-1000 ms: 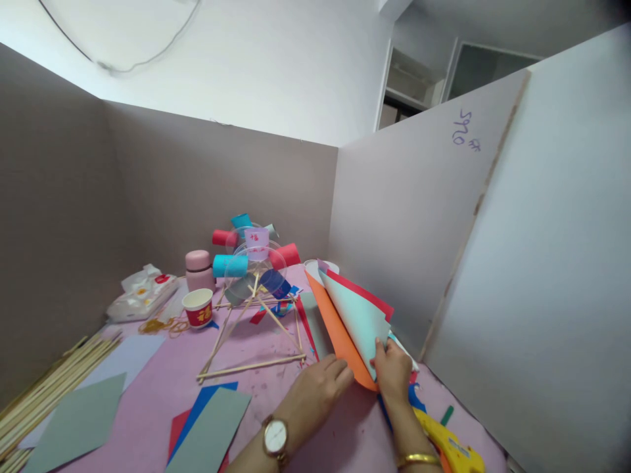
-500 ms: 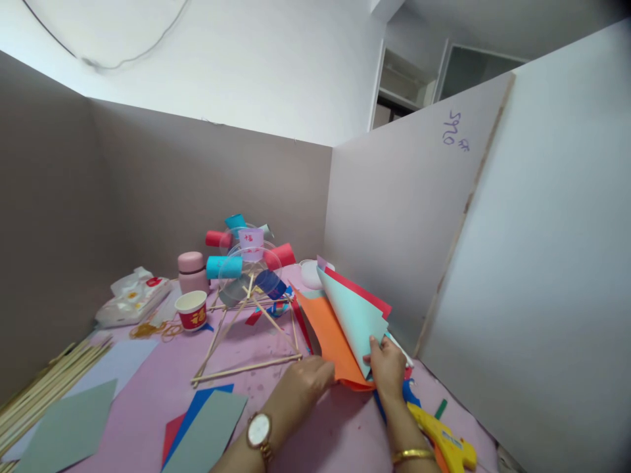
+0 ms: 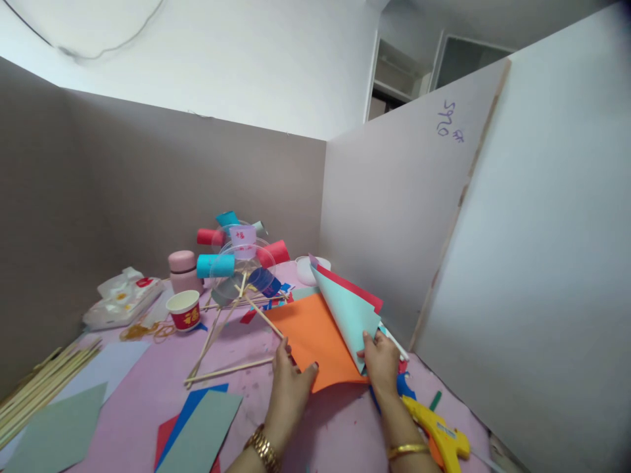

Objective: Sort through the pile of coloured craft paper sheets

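Observation:
My left hand, with a gold watch band at the wrist, holds the lower left corner of an orange sheet of paper. Its thumb lies on top and its fingers reach along the left edge. My right hand, wearing a gold bangle, is closed on the near corner of light blue paper, folded back over the orange sheet. Red paper shows behind the light blue. A frame of wooden sticks stands beside my left hand, its right part hidden by the orange sheet.
Behind the frame is a wheel of clear discs with coloured cups. A paper cup, pink flask and tissue pack stand left. Cut papers and sticks lie nearer. A yellow glue gun rests right.
My left hand has turned, its thumb now on the orange sheet. That sheet has swung left and flattened, covering part of the stick frame. My right hand keeps the light blue paper folded back.

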`<act>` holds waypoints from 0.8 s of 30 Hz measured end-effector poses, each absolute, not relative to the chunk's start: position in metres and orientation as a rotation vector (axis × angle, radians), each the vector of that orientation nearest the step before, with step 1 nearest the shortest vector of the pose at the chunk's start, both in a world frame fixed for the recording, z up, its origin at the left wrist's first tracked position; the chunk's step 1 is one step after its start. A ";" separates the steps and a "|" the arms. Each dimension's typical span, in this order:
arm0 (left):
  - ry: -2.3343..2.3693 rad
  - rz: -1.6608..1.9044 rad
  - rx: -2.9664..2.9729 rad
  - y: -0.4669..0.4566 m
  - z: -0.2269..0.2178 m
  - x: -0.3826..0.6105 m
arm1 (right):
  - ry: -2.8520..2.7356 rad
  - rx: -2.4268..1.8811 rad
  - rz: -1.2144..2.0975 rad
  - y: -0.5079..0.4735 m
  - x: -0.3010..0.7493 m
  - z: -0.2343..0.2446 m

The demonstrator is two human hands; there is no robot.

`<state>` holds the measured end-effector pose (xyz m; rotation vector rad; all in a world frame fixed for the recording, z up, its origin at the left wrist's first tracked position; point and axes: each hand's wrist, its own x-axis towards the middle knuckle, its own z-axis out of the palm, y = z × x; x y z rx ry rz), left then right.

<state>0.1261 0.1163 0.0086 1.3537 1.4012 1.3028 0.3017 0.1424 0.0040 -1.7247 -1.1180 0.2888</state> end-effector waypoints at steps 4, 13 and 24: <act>1.316 1.315 1.124 0.111 0.010 0.130 | -1.113 -1.725 0.301 0.142 0.301 0.004; 1.187 1.211 0.921 0.126 0.004 0.129 | -1.111 -1.721 0.307 0.139 0.299 0.008; 1.125 1.207 0.884 0.127 0.013 0.131 | -1.096 -1.710 0.335 0.139 0.300 0.008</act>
